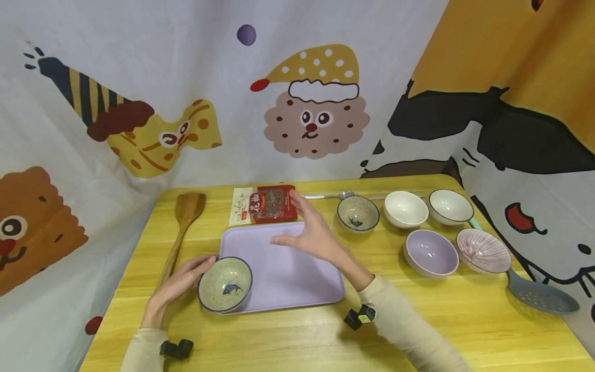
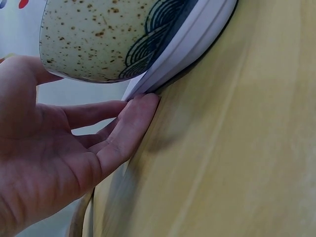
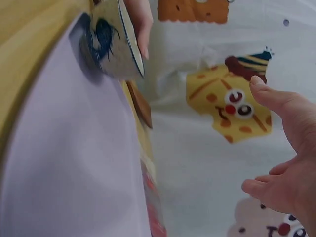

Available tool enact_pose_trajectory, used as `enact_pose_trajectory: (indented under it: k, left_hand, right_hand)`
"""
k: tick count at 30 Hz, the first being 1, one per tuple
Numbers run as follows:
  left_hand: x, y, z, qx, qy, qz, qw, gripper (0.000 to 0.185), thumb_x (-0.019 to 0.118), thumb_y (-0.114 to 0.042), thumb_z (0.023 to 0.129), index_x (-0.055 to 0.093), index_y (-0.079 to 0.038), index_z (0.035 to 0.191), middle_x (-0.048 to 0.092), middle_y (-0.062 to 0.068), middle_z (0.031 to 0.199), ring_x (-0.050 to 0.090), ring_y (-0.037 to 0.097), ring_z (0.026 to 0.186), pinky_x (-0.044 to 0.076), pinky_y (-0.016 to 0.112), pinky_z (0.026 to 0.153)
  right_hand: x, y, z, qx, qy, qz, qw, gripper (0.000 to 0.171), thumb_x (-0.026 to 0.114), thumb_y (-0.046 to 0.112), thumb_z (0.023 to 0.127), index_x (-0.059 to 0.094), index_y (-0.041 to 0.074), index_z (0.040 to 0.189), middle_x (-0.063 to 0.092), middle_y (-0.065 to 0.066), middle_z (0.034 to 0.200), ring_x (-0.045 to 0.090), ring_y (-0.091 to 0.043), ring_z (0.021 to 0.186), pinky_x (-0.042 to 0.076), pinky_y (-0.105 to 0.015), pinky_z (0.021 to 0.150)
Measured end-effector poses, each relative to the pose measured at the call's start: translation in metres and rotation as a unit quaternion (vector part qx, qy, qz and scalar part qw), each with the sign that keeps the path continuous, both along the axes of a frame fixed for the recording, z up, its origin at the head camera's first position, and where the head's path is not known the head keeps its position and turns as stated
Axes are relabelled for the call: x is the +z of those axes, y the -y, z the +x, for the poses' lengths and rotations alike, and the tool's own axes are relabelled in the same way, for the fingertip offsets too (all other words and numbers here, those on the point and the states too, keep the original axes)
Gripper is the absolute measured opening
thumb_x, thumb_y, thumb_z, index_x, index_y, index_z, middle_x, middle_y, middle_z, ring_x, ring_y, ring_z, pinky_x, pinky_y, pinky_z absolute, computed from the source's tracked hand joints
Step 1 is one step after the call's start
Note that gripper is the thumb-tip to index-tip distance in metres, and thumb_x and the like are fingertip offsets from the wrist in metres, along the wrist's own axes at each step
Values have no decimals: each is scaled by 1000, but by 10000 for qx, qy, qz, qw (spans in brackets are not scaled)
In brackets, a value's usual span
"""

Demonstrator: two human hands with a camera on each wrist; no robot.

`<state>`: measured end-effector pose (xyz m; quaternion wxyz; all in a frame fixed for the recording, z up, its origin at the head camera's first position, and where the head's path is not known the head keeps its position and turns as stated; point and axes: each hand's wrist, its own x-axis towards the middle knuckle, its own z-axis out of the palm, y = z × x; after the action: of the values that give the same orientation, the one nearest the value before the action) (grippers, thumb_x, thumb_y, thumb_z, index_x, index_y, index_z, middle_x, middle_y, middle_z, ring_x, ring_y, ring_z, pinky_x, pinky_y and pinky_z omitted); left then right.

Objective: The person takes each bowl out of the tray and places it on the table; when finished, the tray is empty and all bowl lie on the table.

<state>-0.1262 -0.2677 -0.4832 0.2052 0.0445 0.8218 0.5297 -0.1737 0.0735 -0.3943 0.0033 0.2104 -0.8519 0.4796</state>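
A speckled bowl [image 1: 225, 284] with a blue fish painted inside sits on the front left corner of a lilac tray [image 1: 288, 279]. My left hand [image 1: 186, 276] lies beside it, its straight fingers [image 2: 129, 121] touching the tray's edge [image 2: 190, 42] under the bowl [image 2: 94, 39]; it grips nothing. My right hand [image 1: 304, 227] hovers open above the far part of the tray with spread fingers and holds nothing. In the right wrist view the right hand [image 3: 289, 182] is apart from the tray [image 3: 74, 163] and the bowl [image 3: 111, 42].
Behind the tray lie a red spice packet [image 1: 265, 205] and a metal spoon [image 1: 334, 196]; a wooden spatula [image 1: 183, 227] lies at the left. To the right stand a second speckled bowl [image 1: 358, 213], two white bowls [image 1: 405, 209], a lilac bowl [image 1: 431, 253], a pink striped bowl [image 1: 483, 250] and a grey slotted spoon [image 1: 539, 297].
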Motion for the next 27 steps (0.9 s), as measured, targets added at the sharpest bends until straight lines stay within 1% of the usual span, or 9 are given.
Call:
enact_pose_trajectory:
  k: [2, 6, 9, 10, 15, 18, 20, 24, 27]
  left_hand:
    - [-1, 0, -1, 32, 32, 12, 10000, 62, 40, -37, 110, 39, 10, 150, 42, 32, 153, 45, 41, 136, 52, 35, 92]
    - [0, 0, 0, 2, 44, 54, 10000, 62, 40, -37, 110, 39, 10, 150, 42, 31, 154, 46, 40, 136, 53, 37, 93]
    - [0, 0, 0, -76, -8, 61, 10000, 62, 39, -36, 111, 37, 12, 150, 41, 33, 154, 45, 41, 137, 53, 40, 95]
    - [0, 0, 0, -47, -5, 61, 10000, 62, 39, -36, 111, 38, 11, 150, 41, 32, 153, 45, 40, 137, 53, 40, 96]
    - [0, 0, -2, -18, 18, 104, 9999, 62, 39, -37, 111, 38, 10, 151, 41, 32, 154, 46, 41, 136, 53, 41, 95]
    - [-1, 0, -2, -15, 23, 153, 9999, 62, 40, -37, 110, 38, 10, 151, 41, 31, 154, 45, 42, 137, 53, 42, 95]
    - [-1, 0, -2, -47, -8, 150, 9999, 61, 40, -37, 110, 38, 9, 151, 41, 32, 154, 44, 42, 137, 53, 42, 95]
    - [-2, 1, -2, -107, -47, 156, 9998, 61, 39, -37, 111, 38, 9, 151, 41, 32, 153, 44, 44, 138, 53, 42, 95]
    - [-1, 1, -2, -93, -27, 152, 9998, 62, 39, -37, 110, 38, 10, 151, 43, 32, 153, 45, 43, 137, 53, 40, 94]
  right_hand:
    - [-3, 7, 4, 194, 18, -9, 9998, 119, 93, 38, 71, 21, 12, 162, 32, -12, 165, 42, -33, 145, 39, -44, 117]
    - [-10, 23, 13, 661, 63, 124, 9977, 121, 94, 36, 70, 21, 11, 162, 33, -11, 164, 42, -32, 145, 39, -43, 118]
    - [-17, 35, 19, 1030, 53, 361, 9940, 123, 95, 38, 68, 19, 13, 163, 33, -11, 164, 42, -31, 145, 39, -44, 117]
    - [-20, 40, 21, 1174, 62, 433, 9921, 125, 95, 38, 68, 18, 13, 163, 32, -12, 164, 41, -30, 146, 39, -45, 118]
    - [-32, 57, 31, 1814, -125, 956, 9787, 132, 94, 47, 67, 12, 12, 164, 28, -11, 166, 34, -26, 150, 35, -44, 120]
    - [-39, 65, 36, 2154, -287, 1125, 9696, 136, 95, 50, 64, 12, 8, 163, 26, -13, 166, 30, -25, 152, 31, -41, 122]
    - [-43, 69, 40, 2354, -301, 1168, 9644, 138, 96, 49, 63, 11, 7, 163, 26, -13, 166, 29, -24, 152, 30, -39, 122]
    - [-51, 77, 45, 2651, -245, 1396, 9537, 141, 96, 50, 62, 7, 8, 163, 24, -15, 166, 28, -25, 153, 29, -38, 123]
    - [-54, 80, 48, 2734, -290, 1636, 9474, 144, 95, 54, 61, 4, 6, 163, 20, -17, 168, 24, -26, 154, 26, -37, 124]
